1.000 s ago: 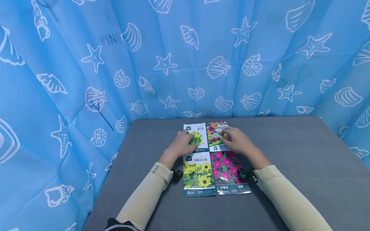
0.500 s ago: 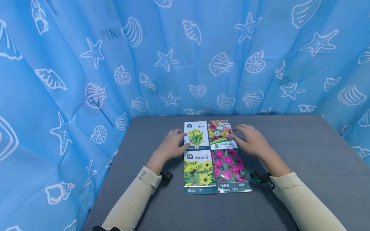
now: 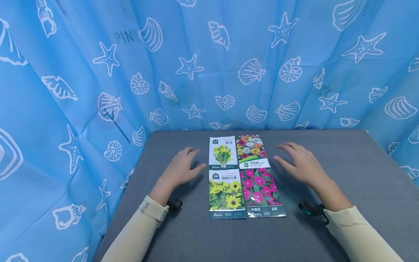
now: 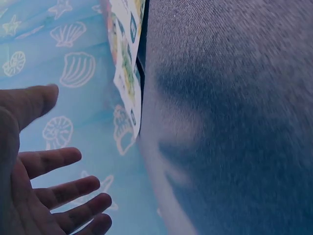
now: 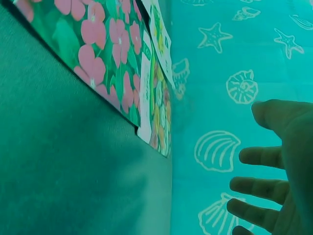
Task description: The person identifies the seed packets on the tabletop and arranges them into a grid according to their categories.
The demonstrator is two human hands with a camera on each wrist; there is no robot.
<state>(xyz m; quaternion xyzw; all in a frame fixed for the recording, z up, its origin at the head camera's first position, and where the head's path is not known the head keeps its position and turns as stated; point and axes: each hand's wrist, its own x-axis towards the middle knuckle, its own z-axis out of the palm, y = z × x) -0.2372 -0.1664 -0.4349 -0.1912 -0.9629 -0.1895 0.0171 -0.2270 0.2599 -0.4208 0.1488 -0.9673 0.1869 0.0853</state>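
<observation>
Two rows of seed packets lie flat on the grey table. At the back left is a white packet with a yellow-flowered plant (image 3: 223, 154); right of it lies one with mixed roses-like blooms (image 3: 251, 149). In front are a yellow sunflower packet (image 3: 227, 194) and a pink-flower packet (image 3: 261, 189). My left hand (image 3: 179, 168) is left of the white packet, fingers spread and holding nothing. On the other side, my right hand (image 3: 301, 162) is apart from the mixed-bloom packet, its fingers extended and free. Both wrist views show empty palms with the fingers loosely straight.
The grey table (image 3: 343, 171) extends around the packets. Behind it and along the left hangs a blue curtain (image 3: 209, 72) with white shells and starfish. A dark band (image 3: 312, 211) sits on the right wrist, another (image 3: 175, 204) on the left.
Both hands have let go of the back packets and drawn outward, left hand to the left and right hand to the right. The packets stay lying in their two-by-two layout.
</observation>
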